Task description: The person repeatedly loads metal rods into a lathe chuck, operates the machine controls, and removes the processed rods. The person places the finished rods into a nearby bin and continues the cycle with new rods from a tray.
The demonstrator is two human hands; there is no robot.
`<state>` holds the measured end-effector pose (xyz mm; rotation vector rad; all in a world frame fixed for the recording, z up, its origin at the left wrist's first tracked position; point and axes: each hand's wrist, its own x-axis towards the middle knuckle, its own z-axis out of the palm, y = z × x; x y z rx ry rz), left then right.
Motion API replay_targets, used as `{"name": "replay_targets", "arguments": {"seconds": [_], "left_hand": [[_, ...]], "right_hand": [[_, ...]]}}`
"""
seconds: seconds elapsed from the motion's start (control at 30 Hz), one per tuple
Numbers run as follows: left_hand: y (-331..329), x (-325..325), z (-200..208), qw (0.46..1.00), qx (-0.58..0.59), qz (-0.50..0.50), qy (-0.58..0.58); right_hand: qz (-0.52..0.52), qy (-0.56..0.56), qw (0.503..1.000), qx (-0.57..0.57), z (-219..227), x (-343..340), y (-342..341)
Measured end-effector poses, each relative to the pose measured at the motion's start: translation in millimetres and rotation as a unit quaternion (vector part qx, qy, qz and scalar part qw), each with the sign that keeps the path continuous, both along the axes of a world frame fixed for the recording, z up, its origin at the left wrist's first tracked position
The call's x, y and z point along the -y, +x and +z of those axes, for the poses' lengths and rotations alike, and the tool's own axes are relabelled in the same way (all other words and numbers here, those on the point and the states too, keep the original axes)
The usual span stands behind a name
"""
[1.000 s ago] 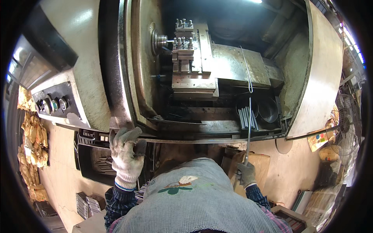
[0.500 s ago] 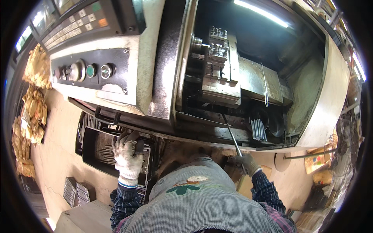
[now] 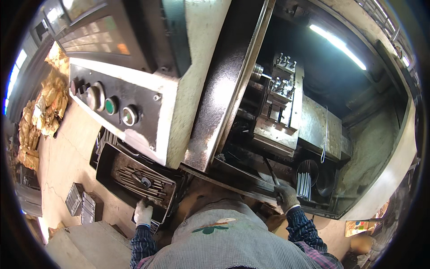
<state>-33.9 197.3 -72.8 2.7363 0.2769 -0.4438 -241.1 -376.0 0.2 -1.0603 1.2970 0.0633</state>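
Observation:
My right hand [image 3: 287,197], in a dark-palmed glove, is closed round a long thin metal rod [image 3: 270,171]. The rod slants forward over the front edge of the lathe's open work bay. My left hand [image 3: 143,212], in a whitish knit glove, is at the near rim of a black bin [image 3: 103,181]. Its fingers look curled over that rim, though partly hidden. Several thin metal rods [image 3: 130,179] lie in the bin, with a small grey metal object [image 3: 145,181] of unclear kind on top.
Inside the bay are the chuck [image 3: 257,73], the tool block [image 3: 278,130] and a bundle of shiny bars [image 3: 303,185]. The control panel [image 3: 121,105] juts out at left. Two trays of metal parts [image 3: 91,208] stand on the floor beside a grey surface [image 3: 89,249].
My left hand has drawn back from above the rods to the bin's near rim. My right hand has moved forward with its rod toward the bay. The whole view has shifted.

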Motion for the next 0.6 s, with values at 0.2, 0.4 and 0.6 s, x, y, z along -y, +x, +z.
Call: {"name": "replay_targets", "arguments": {"seconds": [0.2, 0.4, 0.6], "left_hand": [[3, 23, -7, 0.978, -0.176, -0.036, 0.106], [-10, 38, 22, 0.955, -0.259, 0.008, 0.141], [3, 43, -2, 0.949, -0.255, -0.075, 0.168]], "right_hand": [[0.067, -0.172, 0.982, 0.028, -100, 34, 49], [0.515, -0.639, 0.550, -0.156, -291, 103, 79], [0.472, -0.708, 0.503, -0.150, -422, 180, 83]]}}
